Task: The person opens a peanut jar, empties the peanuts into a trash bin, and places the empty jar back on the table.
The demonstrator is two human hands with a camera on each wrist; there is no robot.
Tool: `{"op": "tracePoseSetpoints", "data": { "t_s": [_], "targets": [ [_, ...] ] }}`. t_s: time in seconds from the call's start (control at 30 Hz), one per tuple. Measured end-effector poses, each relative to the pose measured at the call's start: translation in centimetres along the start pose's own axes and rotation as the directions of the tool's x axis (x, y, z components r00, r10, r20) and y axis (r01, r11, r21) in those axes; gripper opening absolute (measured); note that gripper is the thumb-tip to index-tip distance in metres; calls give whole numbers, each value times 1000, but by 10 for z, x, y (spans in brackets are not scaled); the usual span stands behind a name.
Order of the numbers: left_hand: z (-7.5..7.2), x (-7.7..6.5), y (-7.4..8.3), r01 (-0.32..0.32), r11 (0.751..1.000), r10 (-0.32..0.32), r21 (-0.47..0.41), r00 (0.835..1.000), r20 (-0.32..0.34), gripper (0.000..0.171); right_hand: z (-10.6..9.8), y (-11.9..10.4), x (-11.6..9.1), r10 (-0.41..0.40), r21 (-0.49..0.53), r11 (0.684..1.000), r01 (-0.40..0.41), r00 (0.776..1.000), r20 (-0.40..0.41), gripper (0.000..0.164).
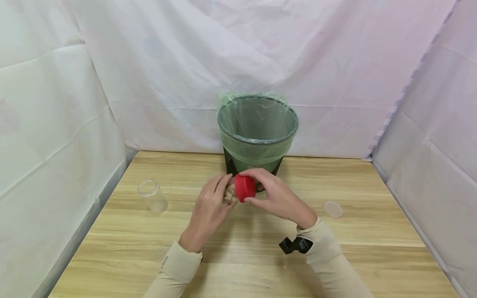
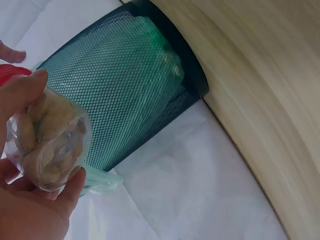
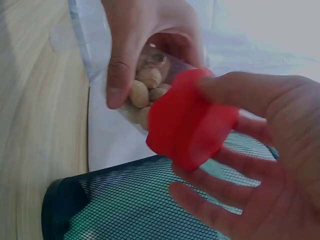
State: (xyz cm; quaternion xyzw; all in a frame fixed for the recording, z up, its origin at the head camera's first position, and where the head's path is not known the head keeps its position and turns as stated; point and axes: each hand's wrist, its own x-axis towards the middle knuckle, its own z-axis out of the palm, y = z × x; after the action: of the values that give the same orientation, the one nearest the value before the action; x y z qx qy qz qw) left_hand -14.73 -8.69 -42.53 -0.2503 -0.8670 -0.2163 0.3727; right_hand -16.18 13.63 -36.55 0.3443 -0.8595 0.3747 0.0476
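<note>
My left hand (image 1: 210,205) grips a clear jar (image 2: 82,117) holding several tan, rounded, nut-like pieces (image 3: 149,77). The jar is tilted on its side above the table, its base towards the left wrist camera. A red lid (image 1: 244,188) with a lobed rim covers the jar's mouth end. The thumb and fingers of my right hand (image 1: 277,196) pinch this lid by its edge. Both hands are close in front of the waste bin (image 1: 257,154), which the jar and lid overlap in the head view.
The mesh bin, lined with a thin green bag (image 1: 232,140), stands at the table's back edge against white cloth. An open clear jar (image 1: 156,203) stands at left on the wooden table (image 1: 238,269). A small clear disc (image 1: 333,210) lies at right.
</note>
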Motion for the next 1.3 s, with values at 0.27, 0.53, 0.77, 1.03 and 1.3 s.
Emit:
{"op": "tracePoseSetpoints", "data": {
  "t_s": [0.27, 0.53, 0.77, 1.03, 1.3],
  "targets": [
    [-1, -2, 2, 36, 999, -36, -28, 999, 19, 69, -5, -1, 2, -31, -31, 999, 31, 999, 11, 72],
    [-2, 0, 4, 23, 1000, -23, -8, 1000, -5, 65, -8, -4, 5, 151, 32, 988, -154, 985, 88, 68],
    [-3, 0, 4, 27, 999, -27, -18, 1000, -2, 67, -5, -1, 4, 41, -24, 999, -39, 998, 54, 65],
    [-2, -1, 4, 8, 1000, -8, -2, 1000, -7, 66, -7, -2, 3, 31, -30, 999, -30, 998, 57, 74],
    [-4, -1, 8, 15, 1000, -15, 17, 1000, -3, 69, -7, -5, 4, 220, 43, 974, -224, 972, 79, 57]
  ]
}}
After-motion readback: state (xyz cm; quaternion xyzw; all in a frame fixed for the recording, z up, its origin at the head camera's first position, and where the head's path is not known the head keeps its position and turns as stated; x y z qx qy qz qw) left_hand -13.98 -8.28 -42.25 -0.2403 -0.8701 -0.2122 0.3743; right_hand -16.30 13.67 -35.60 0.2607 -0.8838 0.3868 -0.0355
